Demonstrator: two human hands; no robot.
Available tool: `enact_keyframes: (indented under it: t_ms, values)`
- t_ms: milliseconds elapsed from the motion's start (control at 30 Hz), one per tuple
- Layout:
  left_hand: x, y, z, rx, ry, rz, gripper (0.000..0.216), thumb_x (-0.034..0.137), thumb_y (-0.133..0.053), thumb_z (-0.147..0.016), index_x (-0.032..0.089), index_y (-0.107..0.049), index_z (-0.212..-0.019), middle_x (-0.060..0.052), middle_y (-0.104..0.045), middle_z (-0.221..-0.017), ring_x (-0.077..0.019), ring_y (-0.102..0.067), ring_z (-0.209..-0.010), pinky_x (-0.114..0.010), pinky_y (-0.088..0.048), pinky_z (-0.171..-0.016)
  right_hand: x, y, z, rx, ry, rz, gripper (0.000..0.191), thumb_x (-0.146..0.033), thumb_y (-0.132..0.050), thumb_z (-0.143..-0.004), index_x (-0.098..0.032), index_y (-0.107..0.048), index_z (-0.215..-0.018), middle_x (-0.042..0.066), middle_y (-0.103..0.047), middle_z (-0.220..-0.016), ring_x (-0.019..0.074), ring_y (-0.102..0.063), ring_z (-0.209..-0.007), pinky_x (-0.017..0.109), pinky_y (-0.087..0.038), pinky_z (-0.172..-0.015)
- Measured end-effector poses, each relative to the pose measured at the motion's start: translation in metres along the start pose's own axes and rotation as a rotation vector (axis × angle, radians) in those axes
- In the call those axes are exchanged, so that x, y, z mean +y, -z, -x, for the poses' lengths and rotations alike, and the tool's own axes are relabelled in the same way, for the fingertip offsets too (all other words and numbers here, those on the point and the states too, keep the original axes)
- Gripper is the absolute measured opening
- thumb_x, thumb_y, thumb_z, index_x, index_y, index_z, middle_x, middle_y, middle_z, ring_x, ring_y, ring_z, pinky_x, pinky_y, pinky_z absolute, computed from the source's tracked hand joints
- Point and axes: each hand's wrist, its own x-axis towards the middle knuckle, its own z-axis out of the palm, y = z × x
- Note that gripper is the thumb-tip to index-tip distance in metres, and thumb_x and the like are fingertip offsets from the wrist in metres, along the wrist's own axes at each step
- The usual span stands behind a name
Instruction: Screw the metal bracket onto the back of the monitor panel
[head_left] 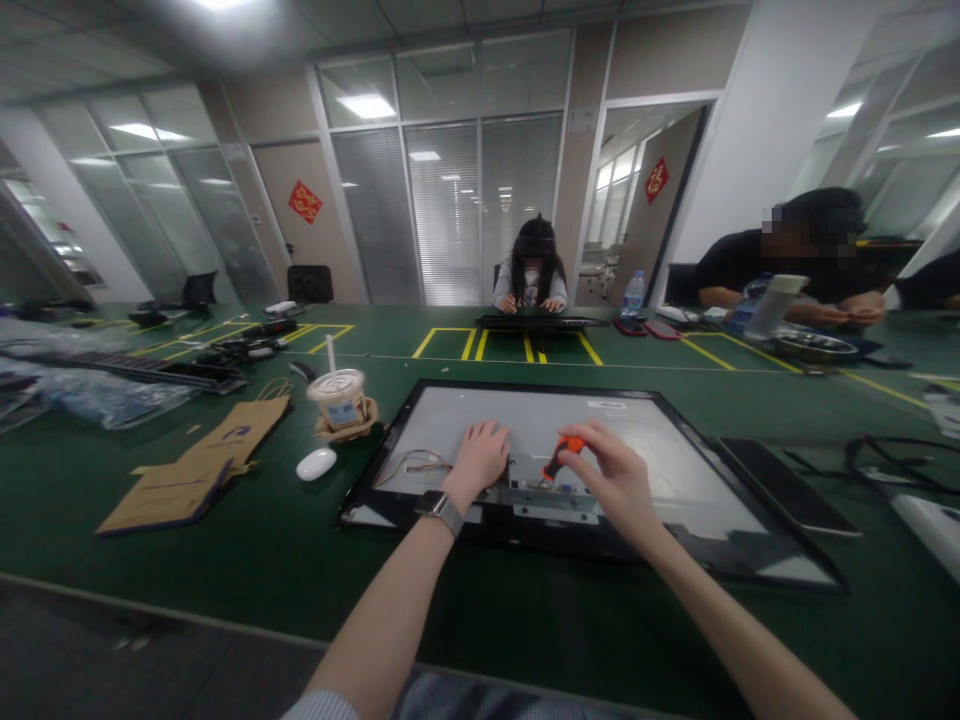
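Note:
A flat display panel point(690, 470) with a pale back and a black frame lies on the green table before me. My right hand point(616, 478) grips the orange-and-black handle of a screwdriver point(562, 455) between thumb and fingers. The screwdriver slants down, its tip at a metal bracket point(553, 510) along the panel's near edge; whether it sits in a screw is too small to tell. My left hand point(480, 458) lies palm down on the panel just left of the bracket, fingers stretched out. Beside it, thin wires point(412, 464) run across the panel.
Left of the panel are a white mouse point(316, 463), a drink cup point(337, 397) with a straw and a brown paper bag point(217, 445). A dark flat slab point(787, 485) and black cables point(877, 455) lie to the right. Two people sit across the table, near a water bottle point(634, 293).

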Motion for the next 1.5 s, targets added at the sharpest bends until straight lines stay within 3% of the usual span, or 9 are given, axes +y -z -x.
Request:
enact_keyframes:
  t_ms: [200, 300, 567, 667, 800, 900, 1233, 1367, 1500]
  values:
    - [0.0, -0.003, -0.001, 0.019, 0.015, 0.006, 0.04, 0.027, -0.038, -0.102, 0.018, -0.056, -0.137, -0.013, -0.053, -0.148, -0.027, -0.05, -0.134, -0.044, -0.038, -0.113, -0.005, 0.0, 0.001, -0.085, -0.048, -0.119, 0.029, -0.035, -0.055, -0.098, -0.026, -0.071, -0.12, 0.008, -0.075, -0.115, 0.0249, -0.072, -0.102, 0.042, -0.058, -0.089]
    - [-0.001, -0.004, -0.001, 0.026, 0.01, 0.007, 0.039, 0.027, -0.038, -0.102, 0.018, -0.056, -0.136, -0.013, -0.054, -0.147, -0.027, -0.05, -0.133, -0.044, -0.039, -0.112, -0.003, -0.001, 0.002, -0.117, -0.087, -0.173, 0.033, -0.034, -0.054, -0.099, -0.028, -0.067, -0.128, 0.007, -0.076, -0.115, 0.024, -0.074, -0.101, 0.043, -0.059, -0.091]
    - [0.0, -0.002, -0.001, 0.005, 0.008, -0.005, 0.041, 0.025, -0.036, -0.102, 0.016, -0.054, -0.138, -0.013, -0.052, -0.149, -0.0275, -0.048, -0.137, -0.045, -0.037, -0.114, -0.001, -0.001, -0.002, -0.03, -0.052, -0.047, 0.02, -0.036, -0.069, -0.087, -0.026, -0.079, -0.102, 0.005, -0.075, -0.093, 0.0221, -0.071, -0.086, 0.037, -0.059, -0.076]
    - [0.0, -0.002, -0.001, -0.005, 0.014, -0.004, 0.041, 0.026, -0.037, -0.102, 0.016, -0.054, -0.139, -0.013, -0.052, -0.149, -0.0276, -0.048, -0.137, -0.045, -0.037, -0.114, -0.003, -0.001, -0.002, -0.041, -0.052, -0.021, 0.023, -0.036, -0.064, -0.091, -0.027, -0.078, -0.106, 0.005, -0.075, -0.095, 0.0219, -0.071, -0.088, 0.036, -0.059, -0.077]
    - [-0.001, -0.003, -0.001, 0.011, 0.02, 0.007, 0.04, 0.027, -0.039, -0.102, 0.017, -0.055, -0.137, -0.013, -0.053, -0.148, -0.0267, -0.049, -0.135, -0.044, -0.038, -0.113, -0.003, -0.002, 0.001, -0.081, -0.032, -0.03, 0.03, -0.034, -0.054, -0.097, -0.028, -0.071, -0.121, 0.007, -0.076, -0.113, 0.0243, -0.071, -0.105, 0.043, -0.057, -0.093]
    - [-0.001, -0.003, -0.001, 0.011, 0.021, 0.014, 0.039, 0.027, -0.039, -0.102, 0.018, -0.056, -0.137, -0.013, -0.052, -0.149, -0.0266, -0.05, -0.134, -0.045, -0.039, -0.113, -0.003, -0.003, 0.003, -0.1, -0.063, -0.085, 0.031, -0.034, -0.054, -0.098, -0.027, -0.069, -0.124, 0.008, -0.075, -0.119, 0.0253, -0.073, -0.106, 0.045, -0.056, -0.097]
    - [0.0, -0.001, -0.001, 0.003, 0.007, -0.003, 0.041, 0.026, -0.038, -0.102, 0.017, -0.055, -0.138, -0.013, -0.053, -0.148, -0.0277, -0.048, -0.137, -0.046, -0.038, -0.115, -0.004, -0.001, -0.003, -0.022, -0.057, -0.136, 0.016, -0.038, -0.073, -0.085, -0.026, -0.078, -0.094, 0.004, -0.069, -0.087, 0.0207, -0.068, -0.082, 0.034, -0.059, -0.073]
    - [0.0, 0.0, -0.001, -0.004, 0.005, -0.021, 0.041, 0.026, -0.038, -0.102, 0.016, -0.055, -0.139, -0.013, -0.052, -0.148, -0.0274, -0.049, -0.136, -0.044, -0.038, -0.114, -0.01, -0.001, -0.002, -0.062, -0.057, -0.098, 0.023, -0.041, -0.062, -0.093, -0.025, -0.078, -0.099, 0.007, -0.072, -0.095, 0.0227, -0.07, -0.09, 0.036, -0.059, -0.078]
    - [0.0, -0.001, 0.0, 0.02, 0.003, -0.019, 0.04, 0.026, -0.037, -0.102, 0.018, -0.056, -0.137, -0.013, -0.054, -0.147, -0.027, -0.049, -0.135, -0.045, -0.038, -0.114, -0.013, -0.001, -0.001, -0.129, -0.091, -0.152, 0.029, -0.041, -0.056, -0.098, -0.026, -0.075, -0.113, 0.008, -0.077, -0.109, 0.0256, -0.072, -0.104, 0.043, -0.058, -0.093]
